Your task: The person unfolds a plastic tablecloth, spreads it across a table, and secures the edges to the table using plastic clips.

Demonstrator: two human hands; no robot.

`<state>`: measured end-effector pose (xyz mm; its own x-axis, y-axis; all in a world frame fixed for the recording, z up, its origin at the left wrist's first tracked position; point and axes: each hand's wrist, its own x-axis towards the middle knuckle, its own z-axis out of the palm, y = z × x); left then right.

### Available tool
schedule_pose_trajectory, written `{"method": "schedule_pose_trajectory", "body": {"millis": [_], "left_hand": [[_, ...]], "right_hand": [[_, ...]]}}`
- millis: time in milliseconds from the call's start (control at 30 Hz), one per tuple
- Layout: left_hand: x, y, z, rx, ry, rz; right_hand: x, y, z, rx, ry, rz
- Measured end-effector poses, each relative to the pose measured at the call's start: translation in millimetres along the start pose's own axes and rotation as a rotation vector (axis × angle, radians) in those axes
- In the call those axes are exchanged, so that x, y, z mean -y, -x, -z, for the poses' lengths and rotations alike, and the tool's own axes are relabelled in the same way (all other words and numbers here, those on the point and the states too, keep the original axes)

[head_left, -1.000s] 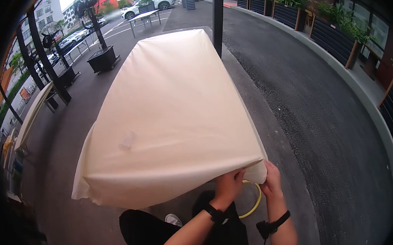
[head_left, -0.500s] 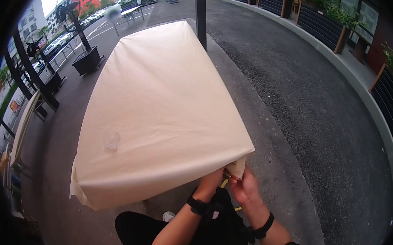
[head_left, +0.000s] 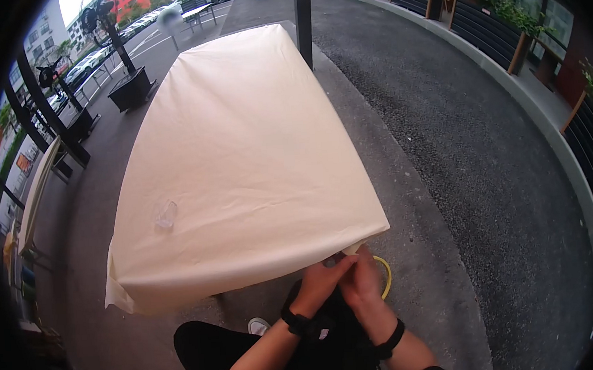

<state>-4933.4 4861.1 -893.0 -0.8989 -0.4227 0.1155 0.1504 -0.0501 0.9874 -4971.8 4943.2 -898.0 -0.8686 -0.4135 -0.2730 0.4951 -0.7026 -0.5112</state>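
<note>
A cream cloth (head_left: 238, 141) covers a long table and hangs over its near edge. Under the near right corner, my left hand (head_left: 320, 283) pinches the hanging edge of the cloth, its fingertips partly under the fabric. Close against it, my right hand (head_left: 362, 276) is closed on the same gathered edge; its fingers are partly hidden. A small clear plastic piece (head_left: 166, 215) lies on the cloth at the near left. Behind my right hand, a yellow hose (head_left: 387, 275) curves near the ground.
A dark post (head_left: 304, 26) rises beside the table's far right corner. Planters (head_left: 485, 31) line a curb on the right. Fans on black bases (head_left: 132, 90) stand at the left, near another covered table (head_left: 38, 193). My knee (head_left: 201, 350) is below the near edge.
Both hands have drawn together at the near right corner, and the cloth's loose corner flap has been gathered under. My view has shifted, so the table sits slightly further left.
</note>
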Motion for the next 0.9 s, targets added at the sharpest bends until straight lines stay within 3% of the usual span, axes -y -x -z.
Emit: {"method": "schedule_pose_trajectory", "body": {"millis": [100, 167, 300, 400, 500, 600, 700, 800, 900], "left_hand": [[1.5, -5.7, -1.9, -0.158, -0.152, -0.073], [-18.5, -9.9, 7.5, 0.010, -0.050, 0.473], [-7.9, -17.8, 16.1, 0.182, -0.257, 0.418], [-3.5, -17.0, 6.5, -0.002, -0.198, 0.064], [1.6, -20.3, 9.7, -0.104, -0.190, 0.107], [38.8, -30.8, 24.6, 0.054, -0.677, -0.003], [47.2, -36.4, 20.7, -0.045, -0.341, 0.018], [44.1, -36.5, 26.6, 0.132, -0.640, 0.011], [36.2, -29.8, 22.2, 0.142, -0.422, -0.022]], "right_hand": [[-4.3, 0.9, 1.7, -0.055, 0.037, 0.036], [-6.9, -3.9, 6.7, -0.073, 0.143, 0.013], [-7.0, -5.3, 7.3, -0.066, 0.170, 0.025], [0.4, -3.8, -7.2, -0.130, 0.162, 0.012], [6.8, 0.3, -13.1, -0.161, 0.204, 0.006], [9.8, 4.9, 6.4, -0.192, 0.307, 0.039], [9.7, 14.4, 41.7, -0.117, 0.346, 0.002], [2.9, 30.2, 77.8, -0.124, 0.456, -0.061], [0.8, 46.9, 102.3, -0.218, 0.457, -0.127]]}}
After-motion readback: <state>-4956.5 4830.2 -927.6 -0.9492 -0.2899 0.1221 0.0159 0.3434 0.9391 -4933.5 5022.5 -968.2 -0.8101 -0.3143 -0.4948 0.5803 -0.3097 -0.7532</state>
